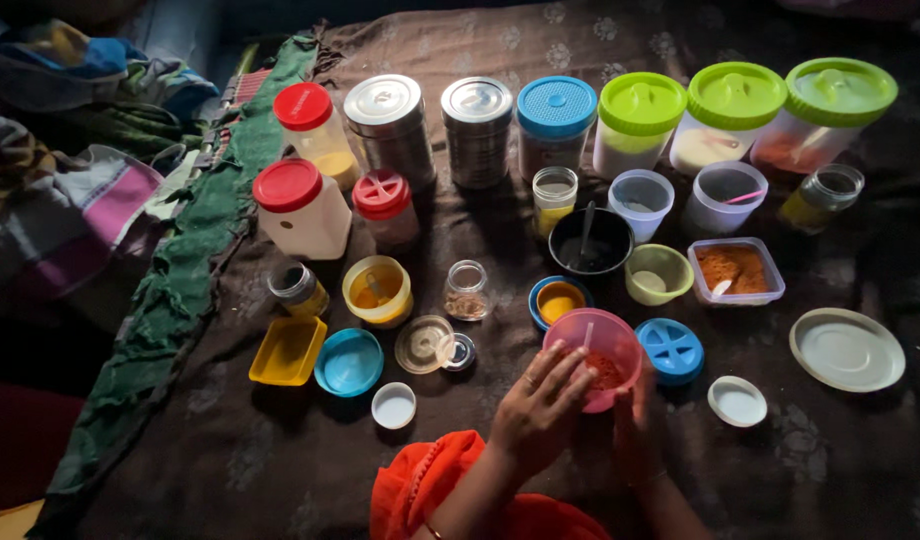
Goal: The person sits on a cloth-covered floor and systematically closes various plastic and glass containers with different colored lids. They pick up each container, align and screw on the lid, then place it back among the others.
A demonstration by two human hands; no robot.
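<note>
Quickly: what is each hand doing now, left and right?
Left hand: fingers spread, gripping the pink container by its rim.
Right hand: in shadow, against the container's side; grip cannot be told.

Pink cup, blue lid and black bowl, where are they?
Pink cup (612,352), head view, on its far rim.
Blue lid (671,350), head view, on its ribbed top.
Black bowl (602,250), head view, on its dark inside.

Both hands (580,405) around pink container (610,345)

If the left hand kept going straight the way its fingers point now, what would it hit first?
The left hand points up and right, fingers already on the pink container. Straight on, it would likely meet that container's rim first; depth is unclear.
</note>
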